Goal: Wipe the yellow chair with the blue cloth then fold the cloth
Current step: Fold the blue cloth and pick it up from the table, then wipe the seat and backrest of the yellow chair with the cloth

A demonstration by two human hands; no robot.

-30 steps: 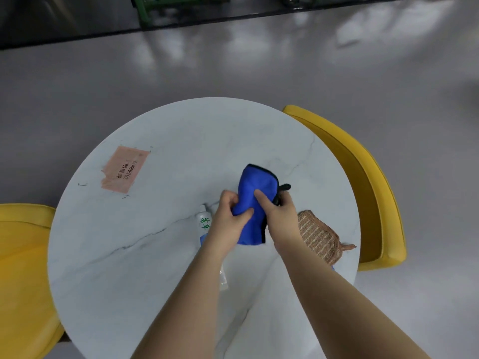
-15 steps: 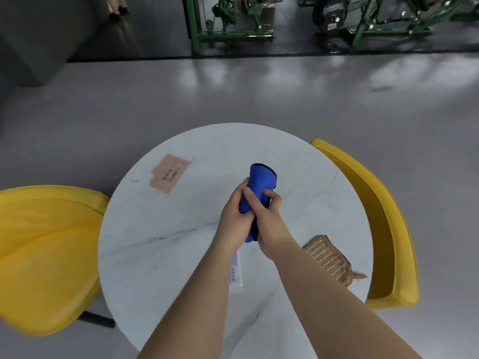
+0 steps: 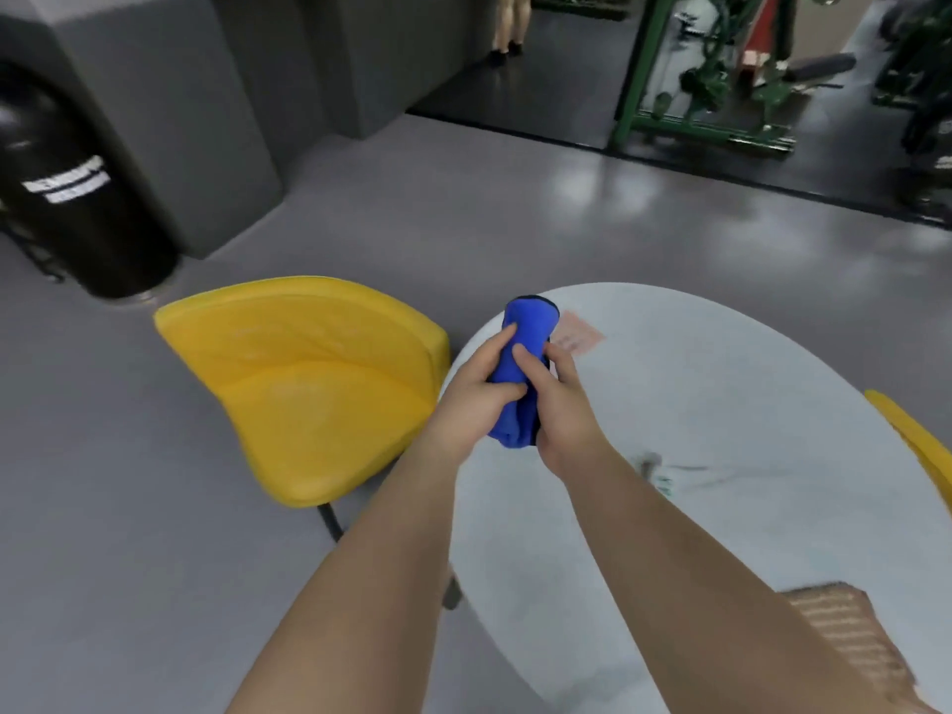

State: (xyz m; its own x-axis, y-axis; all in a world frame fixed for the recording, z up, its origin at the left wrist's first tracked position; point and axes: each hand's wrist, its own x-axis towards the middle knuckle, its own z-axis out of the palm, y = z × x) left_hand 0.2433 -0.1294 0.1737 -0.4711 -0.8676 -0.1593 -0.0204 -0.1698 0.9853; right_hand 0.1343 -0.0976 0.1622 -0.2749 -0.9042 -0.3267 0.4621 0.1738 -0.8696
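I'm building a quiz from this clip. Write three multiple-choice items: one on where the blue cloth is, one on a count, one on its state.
1. Where is the blue cloth?
A. On the chair seat
B. Held in both hands
C. On the floor

2. How many yellow chairs show?
A. One
B. Two
C. Four

3. What state is the cloth in?
A. Spread flat
B. Bunched into a roll
C. Draped over the chair

Answers: 1 B, the left hand and right hand both grip it by the round table. 2 B, one yellow chair on the left, the edge of another on the right. 3 B, it stands rolled between the fingers.
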